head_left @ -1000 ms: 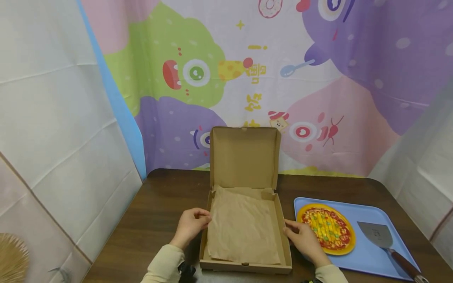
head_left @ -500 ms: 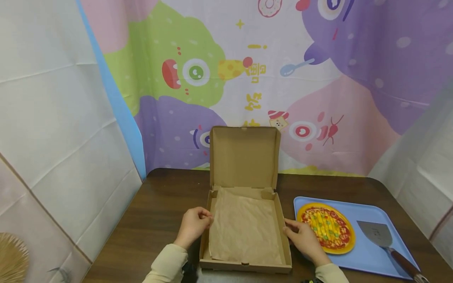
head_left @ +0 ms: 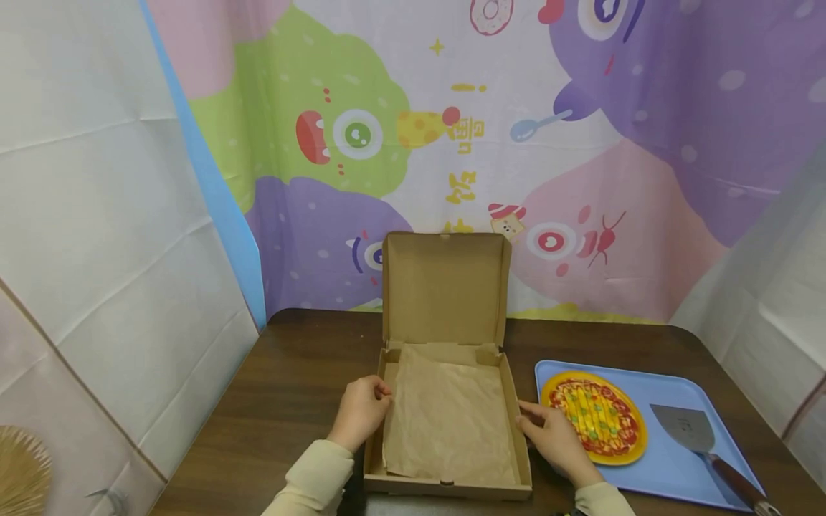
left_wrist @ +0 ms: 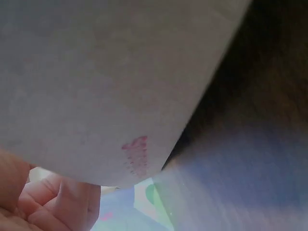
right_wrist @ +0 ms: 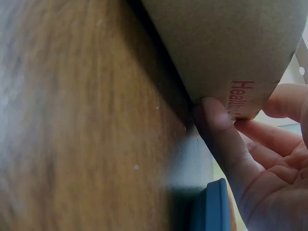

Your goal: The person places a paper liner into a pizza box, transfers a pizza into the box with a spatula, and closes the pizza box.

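**Brown paper sheet (head_left: 448,419) inside open pizza box (head_left: 445,290)**

Left hand (head_left: 361,413) pinches the sheet's left edge. Right hand (head_left: 556,438) grips the box's right wall. Sheet lies within the base. Blue tray (head_left: 667,390) at right bears pizza (head_left: 595,419) and metal turner (head_left: 687,431).

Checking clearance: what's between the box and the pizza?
Head view: a strip of table, the tray rim and, partly over that gap, the right hand.
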A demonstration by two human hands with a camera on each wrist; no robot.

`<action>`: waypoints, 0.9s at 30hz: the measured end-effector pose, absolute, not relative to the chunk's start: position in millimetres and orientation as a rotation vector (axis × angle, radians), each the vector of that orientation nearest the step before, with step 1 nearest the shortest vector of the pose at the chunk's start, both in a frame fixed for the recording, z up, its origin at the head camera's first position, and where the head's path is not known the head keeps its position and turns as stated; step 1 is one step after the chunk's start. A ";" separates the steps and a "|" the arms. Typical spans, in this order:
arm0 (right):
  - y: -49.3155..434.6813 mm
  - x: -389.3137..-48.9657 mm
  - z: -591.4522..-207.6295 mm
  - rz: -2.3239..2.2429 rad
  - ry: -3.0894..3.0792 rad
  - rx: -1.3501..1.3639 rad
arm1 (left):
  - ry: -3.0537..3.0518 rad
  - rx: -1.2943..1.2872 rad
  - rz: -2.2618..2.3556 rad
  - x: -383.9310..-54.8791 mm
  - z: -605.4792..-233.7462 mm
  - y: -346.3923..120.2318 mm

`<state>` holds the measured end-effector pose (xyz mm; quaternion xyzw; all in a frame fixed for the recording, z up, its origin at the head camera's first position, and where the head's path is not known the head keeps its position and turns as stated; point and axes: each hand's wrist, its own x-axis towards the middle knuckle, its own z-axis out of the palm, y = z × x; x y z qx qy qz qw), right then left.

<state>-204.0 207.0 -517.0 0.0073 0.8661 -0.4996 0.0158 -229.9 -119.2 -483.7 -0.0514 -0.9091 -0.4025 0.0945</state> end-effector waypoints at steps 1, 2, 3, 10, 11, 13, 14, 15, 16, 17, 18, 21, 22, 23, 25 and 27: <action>207.0 -204.0 -517.0 -1.553 2.692 0.022 | -2.708 -0.161 -1.160 -230.3 -484.6 -118.5; 207.0 -203.9 -516.9 -1.552 2.690 0.021 | -2.714 -0.177 -1.122 -230.4 -485.6 -117.8; 206.9 -204.0 -516.9 -1.552 2.687 0.018 | -2.721 -0.189 -1.084 -230.2 -486.0 -117.1; 207.0 -205.1 -516.7 -1.534 2.688 0.021 | -2.743 -0.255 -0.869 -228.4 -486.3 -111.9; 207.0 -205.1 -516.6 -1.533 2.690 0.020 | -2.748 -0.267 -0.842 -228.1 -486.2 -111.2; 206.9 -204.9 -516.2 -1.526 2.699 0.015 | -2.753 -0.286 -0.782 -227.4 -486.5 -109.5; 206.8 -204.8 -516.0 -1.526 2.700 0.015 | -2.753 -0.297 -0.748 -227.1 -486.7 -108.7; 206.7 -204.7 -515.8 -1.524 2.703 0.014 | -2.753 -0.307 -0.716 -227.0 -487.2 -108.0; 206.6 -204.5 -515.6 -1.523 2.706 0.011 | -2.755 -0.315 -0.683 -226.8 -487.7 -107.0; 206.5 -204.4 -515.4 -1.520 2.710 0.009 | -2.755 -0.325 -0.646 -226.7 -488.6 -106.0; 206.5 -204.2 -515.1 -1.516 2.715 0.005 | -2.755 -0.331 -0.609 -226.5 -489.2 -105.0; 206.4 -203.8 -514.3 -1.505 2.725 -0.004 | -2.748 -0.361 -0.485 -225.4 -491.2 -101.9; 206.5 -203.7 -513.9 -1.501 2.727 -0.007 | -2.746 -0.372 -0.445 -224.8 -491.9 -100.9; 206.5 -203.6 -513.7 -1.496 2.731 -0.010 | -2.742 -0.378 -0.415 -224.2 -492.6 -100.0; 206.7 -203.6 -513.4 -1.488 2.736 -0.016 | -2.729 -0.391 -0.361 -223.2 -493.6 -98.3; 206.9 -203.7 -513.3 -1.481 2.740 -0.021 | -2.721 -0.397 -0.335 -222.5 -494.3 -96.9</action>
